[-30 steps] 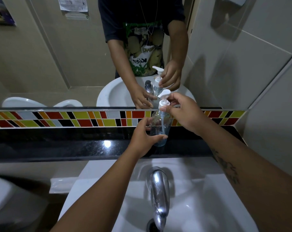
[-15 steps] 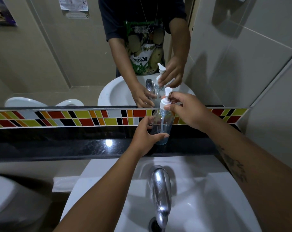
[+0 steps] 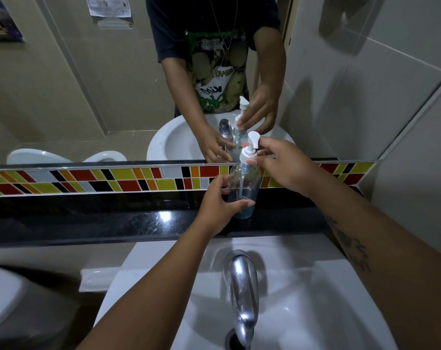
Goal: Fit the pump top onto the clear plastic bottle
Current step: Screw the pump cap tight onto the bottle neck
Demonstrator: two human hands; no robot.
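The clear plastic bottle [image 3: 245, 188] stands upright on the black stone ledge [image 3: 113, 223], with a little bluish liquid at its bottom. My left hand [image 3: 218, 205] wraps around its lower half. The white pump top [image 3: 250, 150] sits on the bottle's neck, its nozzle pointing up and left, its tube reaching down inside. My right hand [image 3: 283, 168] pinches the pump's collar with thumb and fingers. The mirror above repeats the bottle and both hands.
A white washbasin [image 3: 302, 299] with a chrome tap [image 3: 240, 281] lies right below the ledge. A strip of coloured tiles [image 3: 100, 181] runs under the mirror. A toilet [image 3: 2, 299] is at the lower left. A tiled wall closes the right side.
The pump's nozzle has swung round from pointing left to pointing up, as my right hand turned the collar. My left hand has kept the bottle in the same spot.
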